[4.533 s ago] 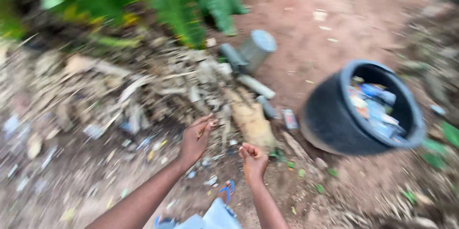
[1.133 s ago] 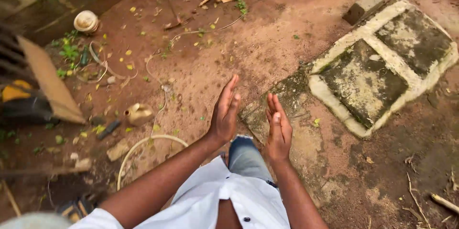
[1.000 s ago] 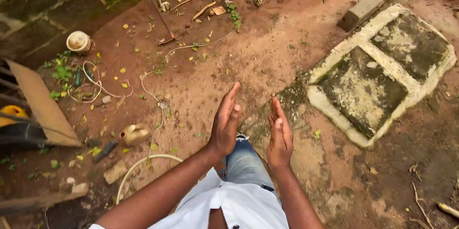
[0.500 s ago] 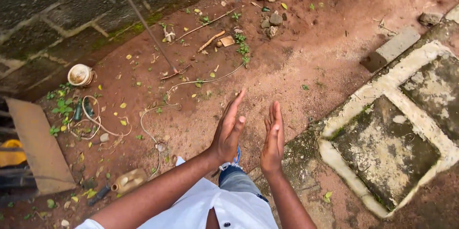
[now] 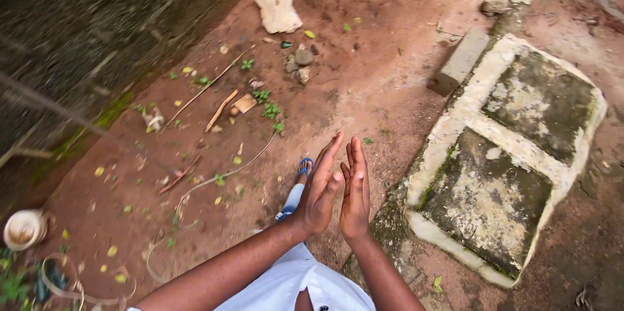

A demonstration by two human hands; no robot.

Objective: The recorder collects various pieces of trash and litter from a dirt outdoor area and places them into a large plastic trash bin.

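Both my hands, left hand (image 5: 318, 191) and right hand (image 5: 355, 194), held flat, palms nearly meeting, empty above red earth ground (image 5: 390, 90) beside mossy concrete slab (image 5: 513, 142).

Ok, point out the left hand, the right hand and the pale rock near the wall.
left hand (image 5: 320, 189), head view, on the back of the hand.
right hand (image 5: 355, 197), head view, on the back of the hand.
pale rock (image 5: 278, 9), head view, on its middle.

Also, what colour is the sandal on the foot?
Blue straps on the sandal, seen in the head view.
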